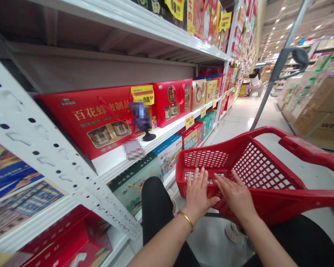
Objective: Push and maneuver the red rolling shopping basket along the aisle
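We held our left hand (198,193) and right hand (237,196) spread and empty at the near rim of the red basket (278,200), beside the shelf (167,131); light, even palms seemed best to avoid tipping it.

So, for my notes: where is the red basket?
In the head view, the red basket sits right of the lower boxes, with left hand and right hand at its near side.

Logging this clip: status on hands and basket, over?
Left hand, right hand: fingers extended, gripping nothing. Red basket adjacent, contact unclear. Left knee before green box.
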A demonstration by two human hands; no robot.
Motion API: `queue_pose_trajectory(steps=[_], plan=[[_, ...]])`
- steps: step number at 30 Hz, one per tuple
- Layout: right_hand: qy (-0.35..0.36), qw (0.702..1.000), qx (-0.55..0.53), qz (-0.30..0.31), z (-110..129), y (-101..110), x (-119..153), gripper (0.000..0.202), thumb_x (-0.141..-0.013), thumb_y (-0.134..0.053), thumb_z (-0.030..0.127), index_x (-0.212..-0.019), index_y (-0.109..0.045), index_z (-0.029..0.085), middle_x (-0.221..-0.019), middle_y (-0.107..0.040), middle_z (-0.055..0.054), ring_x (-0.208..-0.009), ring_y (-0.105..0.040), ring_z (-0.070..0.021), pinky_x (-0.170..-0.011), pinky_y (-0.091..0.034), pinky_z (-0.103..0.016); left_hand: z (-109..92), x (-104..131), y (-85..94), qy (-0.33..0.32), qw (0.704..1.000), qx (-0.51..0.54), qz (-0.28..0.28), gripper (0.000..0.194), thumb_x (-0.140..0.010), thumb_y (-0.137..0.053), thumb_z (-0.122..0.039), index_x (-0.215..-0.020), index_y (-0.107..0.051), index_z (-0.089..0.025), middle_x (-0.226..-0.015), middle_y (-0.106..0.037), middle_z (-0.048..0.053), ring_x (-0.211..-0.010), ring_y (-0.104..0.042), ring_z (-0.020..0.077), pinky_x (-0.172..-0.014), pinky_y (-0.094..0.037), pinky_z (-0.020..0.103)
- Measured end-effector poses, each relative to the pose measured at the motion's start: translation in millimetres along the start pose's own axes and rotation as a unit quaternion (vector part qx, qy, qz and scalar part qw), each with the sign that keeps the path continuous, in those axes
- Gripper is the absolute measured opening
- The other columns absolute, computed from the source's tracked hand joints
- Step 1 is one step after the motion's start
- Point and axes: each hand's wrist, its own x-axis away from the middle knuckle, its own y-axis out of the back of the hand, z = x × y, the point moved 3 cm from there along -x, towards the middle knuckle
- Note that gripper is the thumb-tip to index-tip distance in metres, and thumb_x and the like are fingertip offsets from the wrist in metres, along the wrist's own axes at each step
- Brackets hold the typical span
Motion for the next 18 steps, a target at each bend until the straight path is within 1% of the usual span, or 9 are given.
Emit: queue_pose_trajectory(steps=[2,4,6,7,9,12,14,16,18], plan=[[-0.039,0.998,0.057,-0.012,-33.4,21.7,10.8,0.031,-0.103,-0.054,0.032,-0.124,-0.072,0.018,-0.111,-0.08,-0.008,-0.084,-0.077,-0.0186,-0.124,-0.037,-0.048,0.2,0.3,0.0,0.001,1.0,0.001,0.002,0.103,-0.091,-0.03,-0.085,-0.167,-0.019,-0.015,-0.172,-0.024,0.01,-0.162,-0.013,0.0293,-0.13,-0.02,0.052],[-0.101,0.985,0.131,-0.039,-60.4,41.2,19.3,0.035,-0.102,-0.055,0.035,-0.126,-0.072,0.016,-0.103,-0.081,-0.009,-0.071,-0.074,-0.0191,-0.121,-0.04,-0.05,-0.1,-0.2,-0.2,0.003,1.0,0.004,0.002,0.105,-0.09,-0.031,-0.085,-0.166,-0.019,-0.014,-0.171,-0.026,0.012,-0.161,-0.013,0.0297,-0.13,-0.02,0.053],[-0.147,0.972,0.174,-0.059,-67.9,49.5,21.1,0.035,-0.102,-0.055,0.035,-0.124,-0.073,0.015,-0.094,-0.082,-0.009,-0.066,-0.072,-0.019,-0.12,-0.041,-0.05,-0.3,-1.2,-0.8,0.005,1.0,0.012,0.003,0.104,-0.091,-0.032,-0.084,-0.166,-0.02,-0.013,-0.171,-0.027,0.012,-0.161,-0.013,0.0302,-0.13,-0.018,0.054],[-0.158,0.969,0.18,-0.06,-63.2,47.7,18.9,0.034,-0.102,-0.055,0.035,-0.122,-0.074,0.015,-0.091,-0.082,-0.008,-0.065,-0.071,-0.0186,-0.119,-0.041,-0.049,-0.2,-1.7,-1.5,0.006,1.0,0.016,0.004,0.103,-0.092,-0.032,-0.084,-0.166,-0.02,-0.013,-0.171,-0.027,0.012,-0.161,-0.013,0.0302,-0.13,-0.017,0.054],[-0.161,0.971,0.169,-0.049,-40.5,33.1,9.9,0.033,-0.103,-0.053,0.033,-0.119,-0.074,0.014,-0.089,-0.081,-0.007,-0.066,-0.071,-0.017,-0.118,-0.041,-0.046,0.7,-2.3,-3.6,0.007,1.0,0.021,0.006,0.101,-0.094,-0.03,-0.082,-0.166,-0.021,-0.013,-0.171,-0.025,0.012,-0.161,-0.012,0.03,-0.131,-0.014,0.054],[-0.143,0.985,0.098,-0.019,6.0,-2.9,-8.6,0.031,-0.105,-0.051,0.03,-0.119,-0.073,0.014,-0.091,-0.081,-0.007,-0.07,-0.072,-0.0153,-0.118,-0.04,-0.041,2.8,-2.5,-7.7,0.001,1.0,0.025,0.009,0.099,-0.096,-0.026,-0.081,-0.166,-0.021,-0.011,-0.172,-0.022,0.012,-0.162,-0.01,0.0295,-0.131,-0.011,0.054],[-0.128,0.991,0.045,-0.005,30.8,-22.3,-19.4,0.03,-0.105,-0.049,0.028,-0.119,-0.073,0.016,-0.091,-0.081,-0.005,-0.073,-0.073,-0.0143,-0.117,-0.04,-0.037,4.3,-2.2,-10.0,-0.005,1.0,0.028,0.012,0.098,-0.097,-0.022,-0.08,-0.166,-0.02,-0.01,-0.173,-0.02,0.012,-0.162,-0.008,0.0296,-0.131,-0.01,0.054],[-0.115,0.993,0.02,0.003,43.1,-30.2,-25.0,0.029,-0.105,-0.049,0.027,-0.119,-0.073,0.018,-0.093,-0.082,-0.005,-0.078,-0.075,-0.0142,-0.119,-0.037,-0.037,5.4,-1.7,-10.7,-0.008,0.999,0.03,0.012,0.098,-0.097,-0.02,-0.079,-0.165,-0.02,-0.009,-0.173,-0.019,0.013,-0.162,-0.007,0.0304,-0.131,-0.01,0.055],[-0.112,0.993,0.025,0.009,39.8,-25.1,-21.4,0.027,-0.105,-0.051,0.028,-0.119,-0.073,0.019,-0.097,-0.082,-0.005,-0.086,-0.077,-0.0167,-0.125,-0.029,-0.046,5.8,-0.9,-10.1,-0.011,0.999,0.031,0.015,0.1,-0.096,-0.022,-0.08,-0.165,-0.02,-0.008,-0.173,-0.018,0.014,-0.162,-0.007,0.0313,-0.131,-0.011,0.056]])
